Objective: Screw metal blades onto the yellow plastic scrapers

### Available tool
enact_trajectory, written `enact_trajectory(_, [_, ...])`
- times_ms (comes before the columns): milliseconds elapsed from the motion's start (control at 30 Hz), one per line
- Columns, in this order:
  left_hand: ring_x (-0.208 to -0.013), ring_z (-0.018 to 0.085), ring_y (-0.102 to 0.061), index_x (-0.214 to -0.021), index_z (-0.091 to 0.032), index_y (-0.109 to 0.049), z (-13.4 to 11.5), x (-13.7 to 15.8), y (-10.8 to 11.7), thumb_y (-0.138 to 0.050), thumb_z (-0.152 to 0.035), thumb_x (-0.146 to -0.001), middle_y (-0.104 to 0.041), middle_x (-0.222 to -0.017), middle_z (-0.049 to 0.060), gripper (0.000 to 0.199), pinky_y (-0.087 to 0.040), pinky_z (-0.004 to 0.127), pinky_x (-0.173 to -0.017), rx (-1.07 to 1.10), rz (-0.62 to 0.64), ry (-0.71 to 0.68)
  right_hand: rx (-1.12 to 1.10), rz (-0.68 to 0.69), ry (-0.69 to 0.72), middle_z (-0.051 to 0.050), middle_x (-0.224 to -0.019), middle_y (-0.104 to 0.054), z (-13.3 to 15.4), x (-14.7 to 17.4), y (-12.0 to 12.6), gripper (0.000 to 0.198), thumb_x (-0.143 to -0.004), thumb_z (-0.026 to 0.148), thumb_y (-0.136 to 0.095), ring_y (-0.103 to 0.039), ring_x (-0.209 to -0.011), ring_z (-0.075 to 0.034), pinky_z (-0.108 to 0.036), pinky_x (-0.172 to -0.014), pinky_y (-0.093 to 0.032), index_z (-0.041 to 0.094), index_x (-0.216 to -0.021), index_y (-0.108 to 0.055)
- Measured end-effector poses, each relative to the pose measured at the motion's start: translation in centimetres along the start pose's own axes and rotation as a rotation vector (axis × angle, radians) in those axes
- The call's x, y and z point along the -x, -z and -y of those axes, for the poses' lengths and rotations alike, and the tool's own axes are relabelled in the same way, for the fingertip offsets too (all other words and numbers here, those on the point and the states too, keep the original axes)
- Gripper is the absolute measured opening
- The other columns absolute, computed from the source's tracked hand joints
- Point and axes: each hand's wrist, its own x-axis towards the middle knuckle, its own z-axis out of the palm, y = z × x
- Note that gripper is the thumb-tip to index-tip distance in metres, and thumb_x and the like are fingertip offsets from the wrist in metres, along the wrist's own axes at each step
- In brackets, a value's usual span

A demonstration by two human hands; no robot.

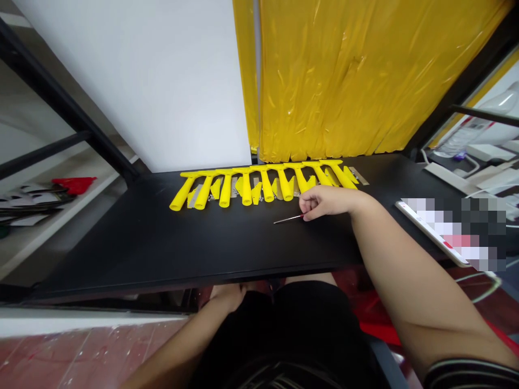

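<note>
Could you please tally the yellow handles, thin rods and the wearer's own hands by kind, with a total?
Yellow handles: 9, some partly hidden
Thin rod: 1, held
Hands: 2, the right hand and the left hand
Total: 12

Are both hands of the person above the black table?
No, only the right hand, holding a slim metal-shafted tool, is above the black table; the left hand is down at the lap.

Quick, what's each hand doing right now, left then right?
Left hand: down by the lap; open or closed can't be told.
Right hand: closed on a thin metal-shafted tool.
</note>
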Motion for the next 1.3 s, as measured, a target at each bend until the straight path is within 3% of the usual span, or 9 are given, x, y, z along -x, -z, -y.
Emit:
enact_trajectory(133, [-0.134,0.037,-0.064,-0.13,-0.017,-0.074,-1.1,3.9,0.7,-0.071,-0.026,-0.096,-0.069,-0.141,0.017,0.036,-0.05,0.053,-0.116,-0.006,0.154,-0.179,0.083,0.004,-0.018,0.0,-0.079,-0.062,0.9,0.3,-0.2,0.025,-0.078,0.046,-0.084,-0.055,-0.072,-0.017,-0.031,-0.065,-0.038,0.023,-0.086,-0.078])
enact_trajectory(233, [-0.116,0.028,-0.074,-0.124,-0.027,-0.078,-2.6,8.3,4.3,-0.073,-0.032,-0.093,-0.078,-0.126,0.007,0.032,-0.058,0.038,-0.103,0.139,0.302,-0.573,0.117,0.002,0.003,0.0,-0.078,-0.06,1.6,-0.1,-0.8,0.024,-0.08,0.046,-0.083,-0.053,-0.07,-0.016,-0.032,-0.064,-0.036,0.023,-0.088,-0.08])
enact_trajectory(300, [-0.102,0.022,-0.076,-0.122,-0.026,-0.077,-3.5,10.8,8.1,-0.069,-0.027,-0.095,-0.08,-0.113,0.005,0.028,-0.059,0.031,-0.092,0.331,0.268,-0.906,0.14,-0.035,0.057,0.0,-0.077,-0.061,2.2,-0.8,-1.8,0.022,-0.083,0.044,-0.082,-0.053,-0.07,-0.016,-0.032,-0.065,-0.037,0.023,-0.089,-0.079])
enact_trajectory(367, [-0.092,0.016,-0.074,-0.108,-0.024,-0.075,-4.0,12.1,12.4,-0.061,-0.023,-0.101,-0.08,-0.1,0.002,0.016,-0.057,0.027,-0.087,0.439,0.076,-1.061,0.179,-0.095,0.148,0.001,-0.076,-0.06,3.0,-1.8,-3.1,0.018,-0.085,0.04,-0.081,-0.054,-0.07,-0.016,-0.032,-0.066,-0.037,0.023,-0.089,-0.078])
enact_trajectory(467, [-0.088,0.016,-0.068,-0.099,-0.023,-0.07,-4.2,10.9,17.7,-0.055,-0.023,-0.105,-0.074,-0.093,0.002,0.017,-0.053,0.03,-0.086,0.288,-0.308,-0.918,0.211,-0.188,0.3,0.002,-0.075,-0.058,4.2,-3.3,-5.1,0.014,-0.09,0.035,-0.078,-0.053,-0.07,-0.015,-0.031,-0.067,-0.036,0.021,-0.089,-0.075])
enact_trajectory(567, [-0.098,0.022,-0.066,-0.105,-0.021,-0.07,-4.2,6.8,20.7,-0.062,-0.026,-0.1,-0.07,-0.102,0.005,0.011,-0.051,0.036,-0.089,-0.003,-0.475,-0.747,0.228,-0.245,0.429,0.002,-0.077,-0.057,5.0,-4.0,-6.2,0.012,-0.09,0.029,-0.079,-0.053,-0.072,-0.015,-0.03,-0.067,-0.035,0.02,-0.087,-0.071])
enact_trajectory(667, [-0.086,0.02,-0.063,-0.092,-0.019,-0.066,-4.2,2.4,22.0,-0.068,-0.025,-0.093,-0.067,-0.094,0.003,0.005,-0.047,0.032,-0.076,-0.119,-0.431,-0.729,0.201,-0.251,0.452,0.003,-0.076,-0.056,4.9,-3.9,-6.1,0.026,-0.088,0.034,-0.083,-0.051,-0.07,-0.014,-0.029,-0.065,-0.035,0.02,-0.08,-0.063])
enact_trajectory(833, [-0.079,0.016,-0.06,-0.089,-0.02,-0.06,-4.1,-1.4,22.1,-0.066,-0.021,-0.09,-0.066,-0.09,0.001,0.006,-0.044,0.03,-0.072,-0.029,-0.343,-0.938,0.171,-0.233,0.355,0.004,-0.071,-0.056,4.3,-3.2,-5.4,0.034,-0.088,0.036,-0.082,-0.05,-0.064,-0.013,-0.029,-0.062,-0.034,0.02,-0.073,-0.055])
enact_trajectory(1300, [-0.073,0.014,-0.057,-0.117,-0.02,-0.073,-2.2,-1.9,21.3,-0.063,-0.014,-0.086,-0.065,-0.09,0.001,0.033,-0.046,0.028,-0.07,0.103,-0.338,-0.914,0.07,-0.217,0.284,0.004,-0.073,-0.062,3.6,-2.5,-4.4,0.019,-0.088,0.029,-0.08,-0.052,-0.062,-0.012,-0.028,-0.063,-0.039,0.018,-0.102,-0.074])
